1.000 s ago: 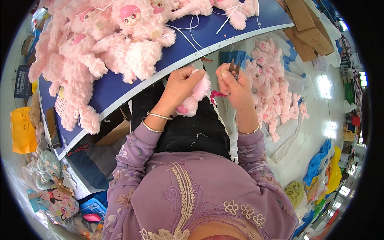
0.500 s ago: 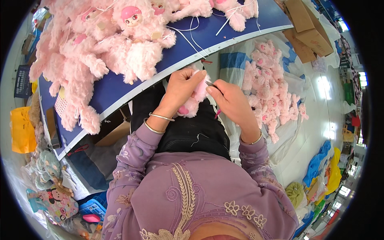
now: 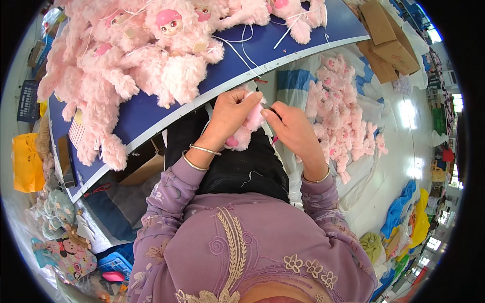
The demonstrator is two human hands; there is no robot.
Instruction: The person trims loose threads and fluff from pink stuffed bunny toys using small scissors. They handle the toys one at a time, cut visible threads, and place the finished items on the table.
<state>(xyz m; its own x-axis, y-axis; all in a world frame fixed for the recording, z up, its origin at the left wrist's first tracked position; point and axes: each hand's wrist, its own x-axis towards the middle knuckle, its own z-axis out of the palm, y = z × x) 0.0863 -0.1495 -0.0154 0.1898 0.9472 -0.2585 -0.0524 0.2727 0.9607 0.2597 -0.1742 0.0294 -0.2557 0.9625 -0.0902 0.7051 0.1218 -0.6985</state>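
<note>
Head view. Pink plush doll (image 3: 246,130) held over the lap, just below the blue counter (image 3: 151,113) edge, near picture centre. Fur fluffy, pale pink; a darker pink patch at its lower end, about 7 o'clock of the doll. Left hand (image 3: 230,113): grip wrapped around the doll's upper part. Right hand (image 3: 290,129): fingertips pinched narrow against the doll's side; what they pinch too small to tell. Heap of pink dolls (image 3: 126,55) on counter at 11 o'clock; more in a white bag (image 3: 348,116) at 3 o'clock.
</note>
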